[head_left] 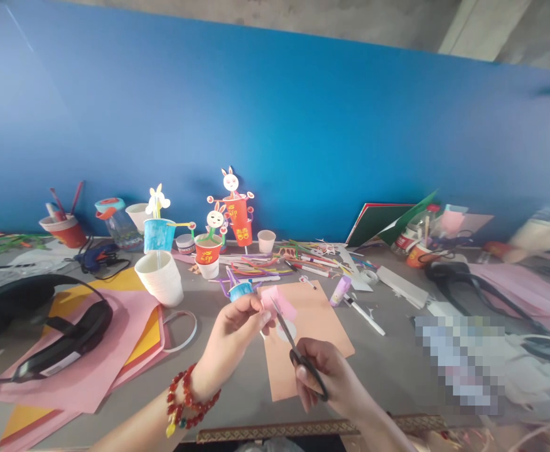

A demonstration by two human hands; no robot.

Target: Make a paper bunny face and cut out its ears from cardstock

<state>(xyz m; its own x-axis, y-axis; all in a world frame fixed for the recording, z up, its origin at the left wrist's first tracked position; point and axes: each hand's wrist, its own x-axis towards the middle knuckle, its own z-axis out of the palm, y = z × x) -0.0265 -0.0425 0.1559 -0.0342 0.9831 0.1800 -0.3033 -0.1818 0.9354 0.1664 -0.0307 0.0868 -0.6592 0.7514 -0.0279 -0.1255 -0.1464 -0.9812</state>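
A small piece of pink paper [287,306] is pinched between the fingers of my left hand [243,323]. My right hand [324,370] grips the black handles of a pair of scissors [288,333], whose blades reach up to the pink paper's edge. Below both hands lies an orange sheet of paper [315,364], with a white paper disc [286,331] on it. Just behind my left hand stands a small blue cup [240,290] with purple strips sticking out.
Rabbit-headed cup figures [238,216] stand at the back, near a stack of white cups [161,279]. Markers and coloured strips [260,267] spread behind the hands. Black headphones [75,339] rest on coloured paper at left. A purple glue stick [339,290] lies right of the orange sheet.
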